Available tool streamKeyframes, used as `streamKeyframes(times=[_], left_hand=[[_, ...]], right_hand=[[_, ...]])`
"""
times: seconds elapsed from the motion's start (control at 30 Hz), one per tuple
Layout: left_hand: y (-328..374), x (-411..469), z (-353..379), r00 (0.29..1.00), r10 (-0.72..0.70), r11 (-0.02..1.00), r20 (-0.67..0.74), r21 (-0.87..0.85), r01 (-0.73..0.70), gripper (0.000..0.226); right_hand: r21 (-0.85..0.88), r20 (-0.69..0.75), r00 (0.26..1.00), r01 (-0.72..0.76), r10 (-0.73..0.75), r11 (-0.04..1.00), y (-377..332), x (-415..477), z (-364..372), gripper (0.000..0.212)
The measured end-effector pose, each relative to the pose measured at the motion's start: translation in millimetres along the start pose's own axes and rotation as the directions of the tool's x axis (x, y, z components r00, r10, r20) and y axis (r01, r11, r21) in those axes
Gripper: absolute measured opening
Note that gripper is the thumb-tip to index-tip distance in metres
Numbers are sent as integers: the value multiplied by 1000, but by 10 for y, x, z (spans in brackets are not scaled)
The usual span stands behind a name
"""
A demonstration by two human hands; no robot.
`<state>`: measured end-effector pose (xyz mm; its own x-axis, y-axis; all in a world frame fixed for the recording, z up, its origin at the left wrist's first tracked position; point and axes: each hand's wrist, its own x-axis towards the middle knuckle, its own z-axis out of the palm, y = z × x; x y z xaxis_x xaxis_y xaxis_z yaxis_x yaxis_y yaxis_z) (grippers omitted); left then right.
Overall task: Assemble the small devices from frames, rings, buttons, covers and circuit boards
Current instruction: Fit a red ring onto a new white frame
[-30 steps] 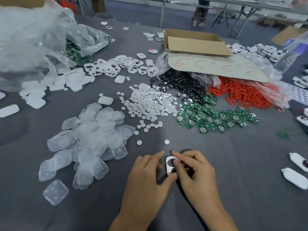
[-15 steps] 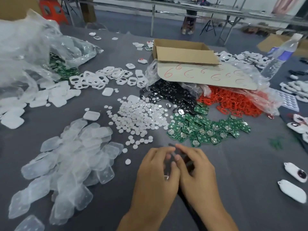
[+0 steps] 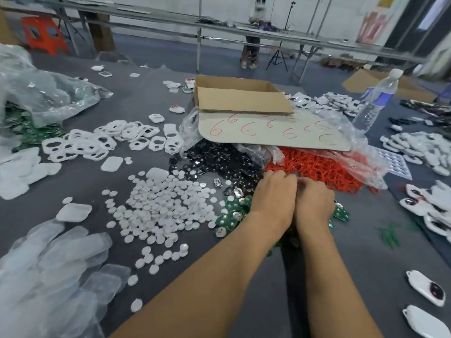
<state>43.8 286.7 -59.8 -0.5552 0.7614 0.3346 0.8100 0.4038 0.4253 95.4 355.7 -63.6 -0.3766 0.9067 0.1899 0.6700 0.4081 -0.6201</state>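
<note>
Left hand (image 3: 275, 193) and right hand (image 3: 314, 202), grip hidden, cover circuit boards (image 3: 231, 212) between buttons (image 3: 166, 203) and rings (image 3: 317, 167).

One open cardboard box (image 3: 240, 98), one cardboard sheet (image 3: 273, 137) and one plastic water bottle (image 3: 375, 101) stand on the tabletop (image 3: 341, 276). Two finished white devices (image 3: 419, 284) lie at its near right edge. The loose parts are too many to count singly: one heap each of white round buttons (image 3: 166, 203), white frames (image 3: 97, 142), clear covers (image 3: 61, 264), black oval pieces (image 3: 219, 162) and red rings (image 3: 317, 164). The green circuit boards (image 3: 229, 215) form two heaps. One red stool (image 3: 41, 35) stands behind.
</note>
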Motion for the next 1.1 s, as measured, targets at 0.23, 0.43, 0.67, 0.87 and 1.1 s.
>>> streamKeyframes(times=[0.23,0.43,0.67,0.87,1.1], left_hand=[[80,420,344,979,95,936,183,318,-150,33],[109,528,353,969,187,938,159,264,-224,29],[147,462,-135,999,-33,863,25,-504,41,13],[-177,-279,-977,945,-294,533,-141,-845,39,13],[-224,-1723,-1382,876,-480,397,-41,-901,175,20]], right_hand=[[74,-101,981,-157,164,985,282,289,169,27],[256,-134,941,-270,311,928,311,365,173,19],[426,-266,961,190,-78,885,28,330,-186,16],[758,132,895,185,-425,625,-497,-208,-616,25],[832,277,788,90,-550,548,-368,-1466,-774,31]])
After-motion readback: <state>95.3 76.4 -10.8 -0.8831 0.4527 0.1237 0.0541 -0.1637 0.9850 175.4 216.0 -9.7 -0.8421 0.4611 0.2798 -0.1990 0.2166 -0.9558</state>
